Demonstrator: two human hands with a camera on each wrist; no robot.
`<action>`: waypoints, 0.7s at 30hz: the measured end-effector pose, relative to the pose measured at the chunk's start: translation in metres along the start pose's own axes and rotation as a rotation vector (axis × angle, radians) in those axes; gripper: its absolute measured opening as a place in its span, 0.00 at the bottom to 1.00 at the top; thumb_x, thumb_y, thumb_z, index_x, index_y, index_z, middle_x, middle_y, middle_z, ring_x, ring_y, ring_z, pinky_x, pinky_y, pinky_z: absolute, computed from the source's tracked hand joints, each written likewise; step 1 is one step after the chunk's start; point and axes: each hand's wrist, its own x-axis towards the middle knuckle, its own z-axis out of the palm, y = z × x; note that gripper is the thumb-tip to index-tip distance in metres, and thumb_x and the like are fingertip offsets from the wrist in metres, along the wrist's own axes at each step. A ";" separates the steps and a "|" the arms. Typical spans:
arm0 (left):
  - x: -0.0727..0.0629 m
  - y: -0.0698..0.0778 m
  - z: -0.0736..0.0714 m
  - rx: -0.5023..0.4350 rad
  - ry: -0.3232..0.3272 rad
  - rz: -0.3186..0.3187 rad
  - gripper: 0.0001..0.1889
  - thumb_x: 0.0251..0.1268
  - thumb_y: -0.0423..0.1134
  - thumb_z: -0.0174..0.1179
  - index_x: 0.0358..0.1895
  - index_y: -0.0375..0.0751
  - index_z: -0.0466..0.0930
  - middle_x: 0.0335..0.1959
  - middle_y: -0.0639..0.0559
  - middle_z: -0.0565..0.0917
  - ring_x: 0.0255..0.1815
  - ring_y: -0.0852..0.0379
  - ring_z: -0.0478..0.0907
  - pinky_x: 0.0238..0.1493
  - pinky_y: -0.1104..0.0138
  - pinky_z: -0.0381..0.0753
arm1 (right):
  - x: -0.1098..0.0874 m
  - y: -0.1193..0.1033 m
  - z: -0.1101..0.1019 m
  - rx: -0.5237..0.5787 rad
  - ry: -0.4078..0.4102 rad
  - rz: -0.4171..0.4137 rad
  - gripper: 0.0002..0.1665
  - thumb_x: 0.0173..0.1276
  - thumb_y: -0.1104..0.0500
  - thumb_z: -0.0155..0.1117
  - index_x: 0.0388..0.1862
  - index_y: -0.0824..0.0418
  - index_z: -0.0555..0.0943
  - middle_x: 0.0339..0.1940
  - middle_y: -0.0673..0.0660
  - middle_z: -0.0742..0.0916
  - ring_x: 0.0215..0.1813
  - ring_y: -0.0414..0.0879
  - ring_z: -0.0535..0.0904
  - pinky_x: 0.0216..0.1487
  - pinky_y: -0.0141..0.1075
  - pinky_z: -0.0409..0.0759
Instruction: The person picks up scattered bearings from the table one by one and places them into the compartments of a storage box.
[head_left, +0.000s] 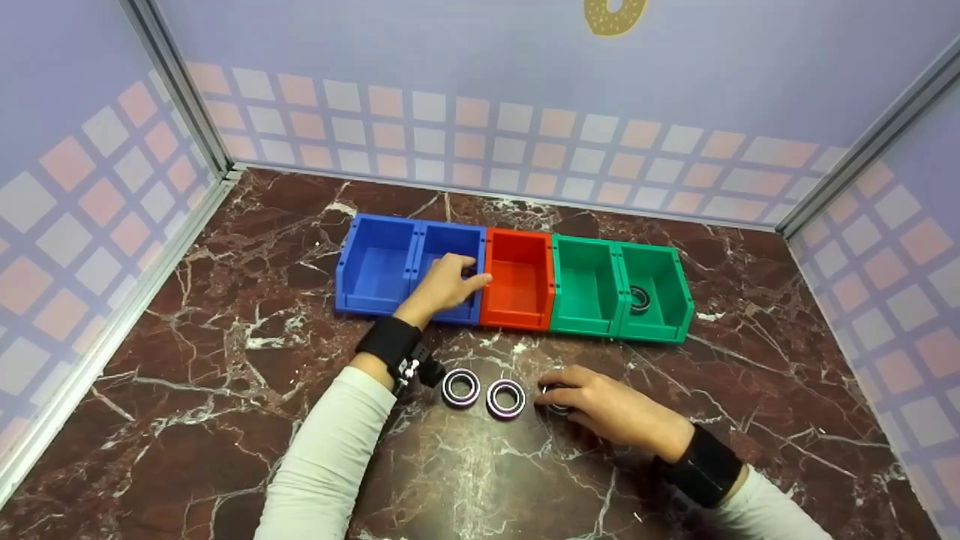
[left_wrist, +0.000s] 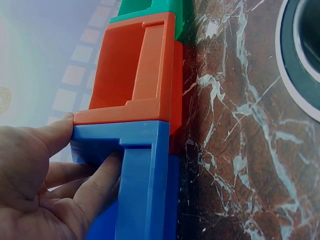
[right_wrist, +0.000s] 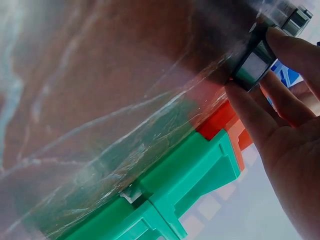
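My left hand (head_left: 448, 283) reaches into the second blue bin (head_left: 450, 234), its fingers down inside and the thumb at the wall shared with the red bin (head_left: 519, 300). In the left wrist view, the thumb (left_wrist: 60, 135) lies at the rim and no held object shows between the spread fingers. Something small and dark shows between finger and thumb in the head view. My right hand (head_left: 600, 401) pinches a ball bearing (right_wrist: 255, 65) at the table, mostly covered by the fingers. Left of it, two more bearings (head_left: 461, 388) (head_left: 506, 399) lie flat.
The bins stand joined in a row: another blue bin (head_left: 375, 304) at the left end, two green bins (head_left: 585, 324) at the right. Inside the rightmost green bin (head_left: 652, 332) rests a bearing (head_left: 639, 299). Patterned walls enclose the marbled table (head_left: 247, 420) at the back and sides.
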 end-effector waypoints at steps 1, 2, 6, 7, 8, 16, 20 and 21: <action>0.000 0.000 0.000 0.000 0.000 0.002 0.30 0.72 0.47 0.59 0.68 0.27 0.69 0.68 0.34 0.74 0.73 0.41 0.67 0.75 0.55 0.67 | 0.000 0.000 0.000 0.002 -0.003 0.002 0.23 0.64 0.66 0.69 0.58 0.52 0.83 0.61 0.57 0.82 0.61 0.49 0.80 0.60 0.42 0.82; 0.000 0.000 0.000 0.000 0.001 0.002 0.30 0.72 0.47 0.59 0.67 0.27 0.70 0.68 0.34 0.74 0.73 0.41 0.67 0.75 0.55 0.67 | 0.000 0.000 0.000 0.004 -0.006 0.003 0.24 0.64 0.67 0.69 0.58 0.52 0.83 0.61 0.57 0.82 0.61 0.49 0.80 0.60 0.42 0.82; -0.001 0.000 0.000 -0.006 -0.003 -0.006 0.31 0.72 0.47 0.59 0.68 0.27 0.69 0.68 0.34 0.73 0.73 0.42 0.67 0.75 0.55 0.66 | 0.000 0.000 0.000 0.004 -0.009 0.000 0.24 0.64 0.66 0.69 0.58 0.52 0.82 0.61 0.57 0.82 0.61 0.49 0.79 0.60 0.42 0.82; -0.001 0.000 0.000 -0.007 -0.001 -0.008 0.31 0.72 0.47 0.59 0.68 0.28 0.69 0.68 0.35 0.73 0.73 0.42 0.67 0.75 0.55 0.66 | -0.001 0.000 0.000 0.004 -0.008 -0.001 0.24 0.63 0.66 0.69 0.58 0.52 0.82 0.61 0.57 0.82 0.61 0.49 0.79 0.60 0.42 0.82; 0.000 0.000 0.000 -0.009 -0.001 -0.008 0.30 0.72 0.47 0.59 0.68 0.28 0.69 0.68 0.35 0.73 0.73 0.42 0.67 0.75 0.55 0.67 | -0.001 0.000 0.000 0.005 -0.007 -0.002 0.25 0.63 0.66 0.69 0.59 0.51 0.82 0.61 0.57 0.82 0.61 0.49 0.79 0.60 0.42 0.82; 0.000 -0.001 0.000 -0.008 0.004 0.001 0.30 0.72 0.46 0.59 0.68 0.27 0.69 0.68 0.34 0.73 0.73 0.41 0.67 0.75 0.55 0.66 | -0.001 0.000 -0.002 -0.001 -0.004 -0.003 0.26 0.62 0.67 0.70 0.59 0.51 0.82 0.61 0.56 0.82 0.61 0.49 0.79 0.59 0.41 0.82; 0.000 -0.001 0.000 -0.007 0.002 0.003 0.30 0.72 0.46 0.59 0.68 0.27 0.69 0.68 0.34 0.73 0.73 0.41 0.67 0.75 0.55 0.66 | -0.001 0.000 -0.004 0.003 -0.018 0.010 0.26 0.63 0.67 0.69 0.59 0.50 0.82 0.61 0.55 0.82 0.61 0.48 0.79 0.59 0.41 0.82; 0.000 -0.001 0.000 -0.007 0.000 0.003 0.30 0.72 0.46 0.58 0.68 0.27 0.69 0.68 0.34 0.73 0.73 0.41 0.67 0.75 0.55 0.66 | -0.001 0.000 -0.004 0.003 -0.018 0.011 0.26 0.63 0.67 0.69 0.59 0.50 0.82 0.61 0.55 0.82 0.61 0.48 0.79 0.59 0.41 0.82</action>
